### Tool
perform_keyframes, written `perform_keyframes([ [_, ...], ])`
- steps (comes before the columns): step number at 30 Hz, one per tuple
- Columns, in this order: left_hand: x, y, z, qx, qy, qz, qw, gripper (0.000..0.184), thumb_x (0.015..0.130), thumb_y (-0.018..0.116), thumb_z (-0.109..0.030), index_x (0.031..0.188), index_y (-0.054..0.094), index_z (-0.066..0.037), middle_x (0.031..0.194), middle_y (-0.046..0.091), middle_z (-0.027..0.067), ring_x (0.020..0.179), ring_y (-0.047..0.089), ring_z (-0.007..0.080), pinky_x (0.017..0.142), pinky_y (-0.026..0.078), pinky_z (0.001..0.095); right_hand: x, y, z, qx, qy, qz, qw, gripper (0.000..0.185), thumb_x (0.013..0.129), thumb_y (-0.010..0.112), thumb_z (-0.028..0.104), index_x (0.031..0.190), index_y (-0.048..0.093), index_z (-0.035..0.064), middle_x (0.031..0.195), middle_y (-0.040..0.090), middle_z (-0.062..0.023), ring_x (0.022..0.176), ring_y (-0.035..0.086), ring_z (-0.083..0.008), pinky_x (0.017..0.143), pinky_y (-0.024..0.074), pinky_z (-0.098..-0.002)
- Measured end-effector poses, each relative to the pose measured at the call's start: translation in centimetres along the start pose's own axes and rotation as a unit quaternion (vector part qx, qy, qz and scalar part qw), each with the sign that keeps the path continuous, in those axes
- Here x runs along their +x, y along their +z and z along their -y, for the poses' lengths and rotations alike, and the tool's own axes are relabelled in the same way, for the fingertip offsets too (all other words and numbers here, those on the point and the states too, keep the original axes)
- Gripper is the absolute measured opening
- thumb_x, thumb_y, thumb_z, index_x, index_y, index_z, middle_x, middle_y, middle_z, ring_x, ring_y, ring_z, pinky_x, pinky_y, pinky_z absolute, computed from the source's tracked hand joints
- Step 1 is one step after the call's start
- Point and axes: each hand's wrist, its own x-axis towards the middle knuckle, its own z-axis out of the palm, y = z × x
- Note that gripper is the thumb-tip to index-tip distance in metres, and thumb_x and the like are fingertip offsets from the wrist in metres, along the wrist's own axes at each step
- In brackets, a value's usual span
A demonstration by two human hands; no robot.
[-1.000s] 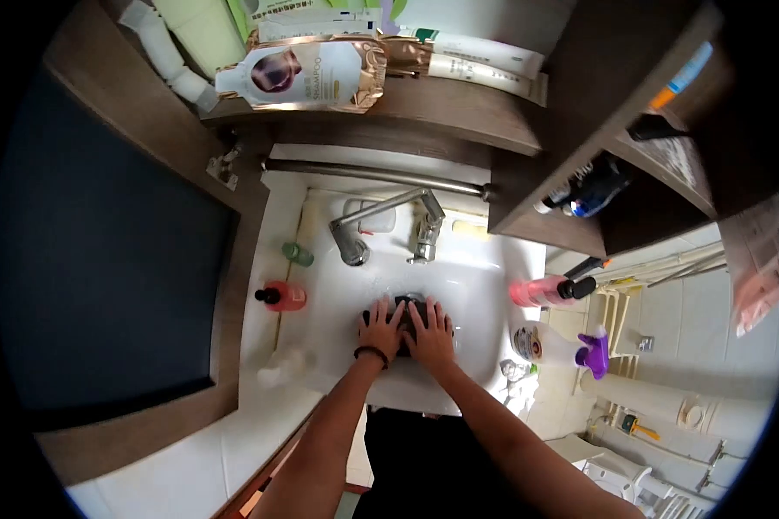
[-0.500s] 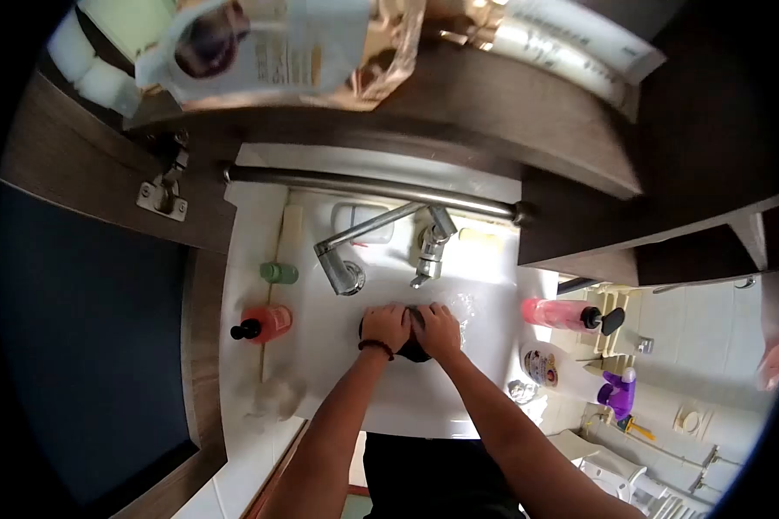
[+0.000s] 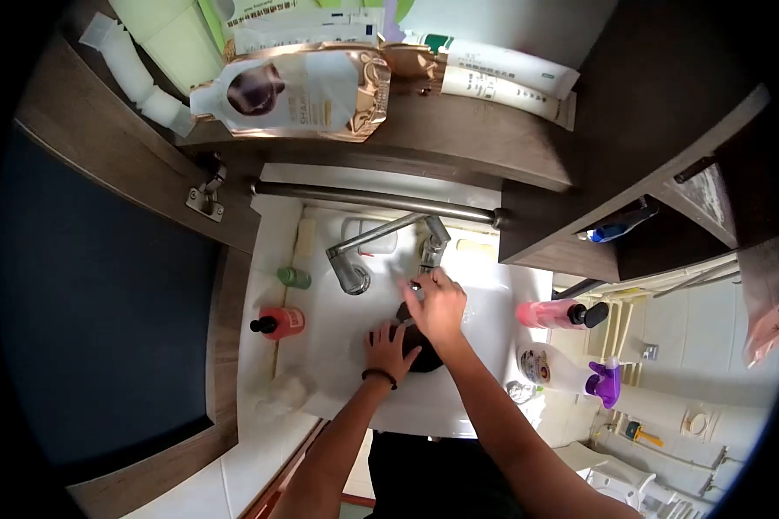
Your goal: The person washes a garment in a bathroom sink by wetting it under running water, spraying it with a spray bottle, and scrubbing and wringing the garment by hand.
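Note:
A dark, wet-looking cloth (image 3: 426, 358) lies bunched in the white sink (image 3: 337, 333). My left hand (image 3: 388, 353) rests on its left part, fingers spread and a dark bracelet at the wrist. Above the cloth, my right hand (image 3: 439, 307) is at the chrome faucet (image 3: 433, 245), its curled fingers and thumb around the lever end, which they partly hide. The thumb is slightly blurred. To the left stands the long jointed spout (image 3: 355, 278), bent over the basin.
Left of the sink are a red pump bottle (image 3: 284, 323) and a small green bottle (image 3: 294, 277). On the right stand a pink pump bottle (image 3: 550, 314) and a purple-topped spray bottle (image 3: 545, 363). Overhead, a metal bar (image 3: 372, 201) runs below a wooden shelf (image 3: 459, 130) holding toiletries.
My right hand has left the cloth and moved up to the faucet lever. My left hand has shifted slightly down and spread its fingers. The view has tilted, showing more of the shelf.

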Motion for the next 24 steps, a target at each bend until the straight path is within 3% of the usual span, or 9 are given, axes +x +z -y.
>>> perform_keyframes([
  [3,-0.5,0.5,0.4,0.026,-0.004,0.0,1.0,0.068,0.09,0.069,-0.057,0.142,0.055,-0.016,0.145,0.048,0.0179,0.134,0.045,0.0373,0.113,0.03,0.0596,-0.1,1.6,-1.2,0.087,0.036,0.011,0.995,0.013,0.086,0.078,0.014,0.086,0.071,0.0025,0.085,0.067,-0.0096,0.065,0.066,-0.0275,0.056,0.0517,-0.0369],
  [6,-1.1,-0.2,0.7,0.014,-0.039,0.041,0.998,0.075,0.09,0.067,-0.063,0.145,0.054,-0.014,0.147,0.048,0.0206,0.137,0.043,0.04,0.116,0.028,0.0601,-1.0,0.9,-1.8,0.178,0.107,-0.029,0.978,0.01,0.091,0.073,0.012,0.087,0.07,0.0031,0.086,0.067,-0.0118,0.068,0.068,-0.0299,0.06,0.0551,-0.0371],
  [8,-1.2,-0.2,1.1,0.019,-0.043,0.046,0.998,0.077,0.089,0.067,-0.064,0.146,0.054,-0.014,0.147,0.048,0.0204,0.138,0.043,0.0401,0.115,0.03,0.0602,-2.0,0.6,-3.0,0.183,0.124,-0.028,0.975,0.011,0.095,0.072,0.01,0.09,0.071,-0.0005,0.086,0.07,-0.0121,0.066,0.069,-0.0235,0.058,0.0545,-0.0328],
  [10,-1.1,-0.4,1.2,0.024,-0.045,0.05,0.997,0.078,0.089,0.067,-0.065,0.147,0.053,-0.015,0.148,0.047,0.0203,0.138,0.043,0.0402,0.114,0.031,0.0602,-2.8,1.1,-4.8,0.303,0.247,-0.018,0.92,0.017,0.097,0.072,0.014,0.094,0.072,-0.0032,0.083,0.073,-0.0123,0.066,0.069,-0.0177,0.056,0.0529,-0.03],
  [15,-1.3,-0.5,0.9,0.012,-0.06,0.064,0.996,0.086,0.084,0.07,-0.067,0.15,0.05,-0.015,0.151,0.044,0.0196,0.14,0.042,0.0398,0.113,0.034,0.0582,-3.3,0.6,-5.1,0.259,0.197,-0.005,0.946,0.018,0.098,0.071,0.014,0.1,0.075,-0.0033,0.084,0.074,-0.0126,0.067,0.068,-0.0156,0.06,0.0538,-0.0291],
  [17,-1.2,-0.6,0.5,0.013,-0.061,0.073,0.995,0.093,0.08,0.074,-0.068,0.152,0.047,-0.017,0.152,0.043,0.0194,0.141,0.04,0.0397,0.113,0.035,0.0584,-3.7,-0.1,-4.2,0.18,0.1,0.006,0.978,0.018,0.098,0.071,0.013,0.106,0.075,-0.0021,0.087,0.073,-0.0135,0.068,0.068,-0.0175,0.061,0.0544,-0.0299],
  [20,-1.1,-0.9,-0.1,0.018,-0.071,0.1,0.992,0.106,0.071,0.08,-0.07,0.156,0.041,-0.019,0.154,0.04,0.0192,0.142,0.038,0.0398,0.113,0.035,0.059,-4.4,0.2,-3.7,0.229,0.137,-0.009,0.964,0.018,0.099,0.068,0.011,0.112,0.074,-0.0005,0.086,0.071,-0.0132,0.065,0.066,-0.0186,0.058,0.0516,-0.0287],
  [22,-1.0,-1.1,-0.1,0.023,-0.079,0.12,0.989,0.113,0.067,0.083,-0.071,0.158,0.038,-0.021,0.155,0.039,0.0193,0.143,0.037,0.0399,0.112,0.036,0.0594,-6.6,0.7,-4.9,0.249,0.175,0.019,0.952,0.026,0.097,0.071,0.013,0.119,0.071,-0.0002,0.094,0.072,-0.0143,0.071,0.068,-0.0239,0.063,0.0537,-0.0315],
  [24,-0.5,-1.1,-0.1,-0.009,-0.11,0.15,0.983,0.115,0.065,0.085,-0.069,0.158,0.037,-0.022,0.156,0.038,0.0195,0.142,0.038,0.0403,0.111,0.036,0.06,-9.3,1.2,-6.3,0.107,0.144,0.064,0.982,0.047,0.091,0.076,0.016,0.134,0.062,0.0014,0.116,0.069,-0.0176,0.1,0.068,-0.0351,0.086,0.0548,-0.0417],
])
